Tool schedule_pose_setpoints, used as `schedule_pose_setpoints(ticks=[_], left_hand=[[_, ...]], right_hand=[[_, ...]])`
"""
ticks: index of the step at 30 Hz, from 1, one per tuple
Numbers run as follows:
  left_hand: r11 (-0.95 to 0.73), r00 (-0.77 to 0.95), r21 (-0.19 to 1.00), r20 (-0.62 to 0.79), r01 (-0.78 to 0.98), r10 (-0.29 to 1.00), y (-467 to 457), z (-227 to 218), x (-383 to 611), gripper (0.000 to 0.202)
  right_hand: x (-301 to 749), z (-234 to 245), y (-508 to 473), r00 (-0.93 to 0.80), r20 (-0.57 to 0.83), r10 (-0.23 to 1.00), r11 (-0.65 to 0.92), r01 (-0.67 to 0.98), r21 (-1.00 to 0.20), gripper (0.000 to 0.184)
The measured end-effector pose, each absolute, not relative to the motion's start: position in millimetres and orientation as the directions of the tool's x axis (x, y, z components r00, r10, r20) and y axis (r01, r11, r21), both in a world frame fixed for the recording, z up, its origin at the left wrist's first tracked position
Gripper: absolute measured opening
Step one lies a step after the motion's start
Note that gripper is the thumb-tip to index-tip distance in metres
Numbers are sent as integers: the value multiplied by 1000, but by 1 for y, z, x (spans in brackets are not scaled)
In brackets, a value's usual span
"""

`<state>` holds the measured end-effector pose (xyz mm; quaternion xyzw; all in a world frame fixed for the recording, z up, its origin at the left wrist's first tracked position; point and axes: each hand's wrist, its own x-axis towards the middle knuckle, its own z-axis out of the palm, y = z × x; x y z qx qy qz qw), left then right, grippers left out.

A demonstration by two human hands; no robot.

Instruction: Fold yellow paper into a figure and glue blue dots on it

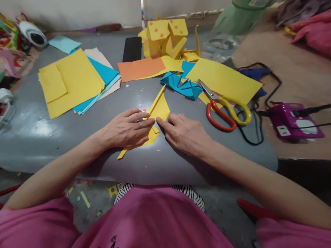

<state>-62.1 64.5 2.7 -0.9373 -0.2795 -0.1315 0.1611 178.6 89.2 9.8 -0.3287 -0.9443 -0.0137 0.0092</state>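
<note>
Here on the table point(160, 170), the folded yellow paper point(162, 106) sits right in front of the person, its long point aimed away and a narrow tail poking out near the body. The left hand point(129, 128) lies palm down across its middle, fingers stretched and close together, pinning rather than gripping. In from the other side comes the right hand point(184, 132), index finger extended with its tip on the paper beside the left fingertips, the other fingers curled; whether they hold anything, one cannot tell. For a crisp crease, it looks best to line up the edges first, then run that fingertip firmly outward from the pinned middle. Too light a left hand and the layers could slip; too hard a push might skew that slim point. The scissors point(212, 95) lie well apart, beyond the blue folded paper point(190, 90).
</note>
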Motion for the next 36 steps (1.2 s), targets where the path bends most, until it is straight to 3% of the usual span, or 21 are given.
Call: schedule_pose_setpoints(ticks=[8, 13, 16, 19, 21, 27, 36], left_hand=[[-791, 801, -167, 256, 588, 541, 70, 8, -59, 22], [-780, 759, -49, 278, 624, 589, 73, 1, -60, 39], [-720, 660, 142, 311, 679, 683, 75, 1, -59, 42], [-481, 375, 457, 307, 748, 875, 79, 6, -54, 36], [-357, 220, 562, 298, 746, 929, 84, 10, -50, 29], [-322, 303, 579, 132, 749, 944, 98, 8, -42, 13], [-229, 279, 568, -1, 790, 960, 106, 9, -38, 15]], right_hand=[[176, 8, 92, -838, 62, 542, 829, 545, 127, 39], [177, 5, 93, -833, 9, 553, 830, 552, 75, 40], [177, 7, 94, -825, -25, 565, 824, 564, 51, 40], [177, 6, 94, -825, -26, 564, 826, 563, 31, 41], [178, 4, 93, -832, 4, 555, 831, 555, 27, 43], [180, -6, 92, -825, 66, 561, 824, 565, 52, 46], [179, -7, 91, -825, 52, 563, 825, 565, 17, 48]])
